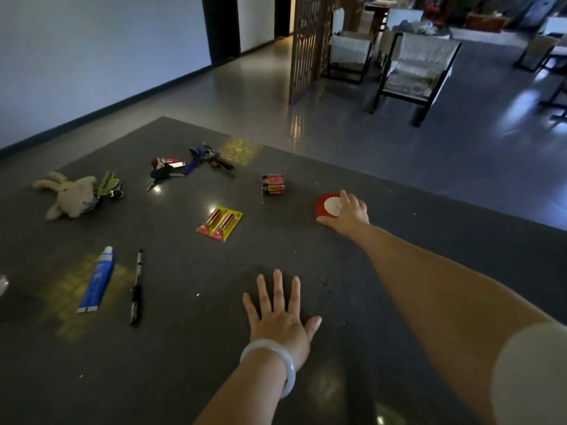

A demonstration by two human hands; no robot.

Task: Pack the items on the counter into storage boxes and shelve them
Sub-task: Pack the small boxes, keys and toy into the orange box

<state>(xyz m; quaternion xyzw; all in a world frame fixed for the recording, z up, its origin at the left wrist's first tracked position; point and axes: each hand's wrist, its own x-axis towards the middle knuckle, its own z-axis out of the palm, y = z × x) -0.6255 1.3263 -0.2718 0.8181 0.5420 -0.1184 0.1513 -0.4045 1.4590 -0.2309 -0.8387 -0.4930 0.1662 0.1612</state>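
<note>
Right hand: I see my right hand [349,211] stretched far right across the counter [429,256], fingers curled over the red round object [325,207], thumb at its near edge; it grips it.
Red round object: red with a white centre, lying flat on the counter at the far right; I cannot tell what it is.
Left hand: my left hand [280,317] lies flat, palm down, on the counter near me, fingers straight and spread, holding nothing; a pale bangle [276,360] sits on the wrist.
Battery card: a yellow battery card [219,223] lies mid-counter, left of the red object.
Loose battery pack: a small red battery pack [273,184] lies farther off, between the card and the red object.
Keys: two key bunches [187,164] lie far, centre-left.
Plush rabbit: the plush rabbit [72,193] lies at the far left, touching a green keychain [109,184].
Tube and pen: a blue tube [96,280] and a black pen [136,286] lie side by side, near left, apart.
</note>
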